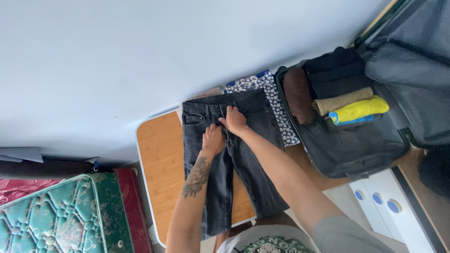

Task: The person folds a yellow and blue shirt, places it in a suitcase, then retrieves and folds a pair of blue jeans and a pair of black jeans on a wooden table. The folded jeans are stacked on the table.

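Note:
Dark grey jeans (243, 173) lie spread flat on a small wooden table (161, 159), waistband toward the wall, legs toward me. My left hand (213, 139) presses on the fly area just below the waistband, fingers bent against the cloth. My right hand (233, 120) rests beside it on the fly, fingertips pinching at the denim near the waistband button. Whether either hand truly grips the fabric is unclear. A blue and white patterned cloth (276, 103) lies under the jeans' right side.
An open dark suitcase (356, 150) sits to the right with rolled clothes: brown (297, 96), tan (342, 100), yellow (361, 108). A green and red quilted mattress (65, 215) is at the lower left. A white box with blue circles (379, 201) stands at the lower right.

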